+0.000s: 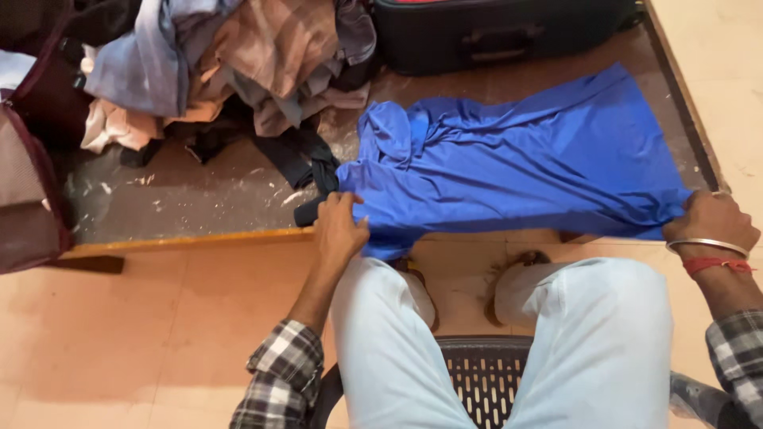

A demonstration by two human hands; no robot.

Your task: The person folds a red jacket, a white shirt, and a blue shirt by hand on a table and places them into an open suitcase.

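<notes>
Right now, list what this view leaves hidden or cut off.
Head view:
- Left hand fingertips: tucked into the blue shirt.
- Right hand fingers: hidden under the shirt's hem.
- Black suitcase: cut by the top edge.
- Clothes pile: single garments indistinguishable.

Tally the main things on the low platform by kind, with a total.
Blue shirt, held at its near edge by the left hand and right hand: 1
Pile of mixed clothes: 1
Black suitcase: 1
Maroon bag: 1
Total: 4
</notes>
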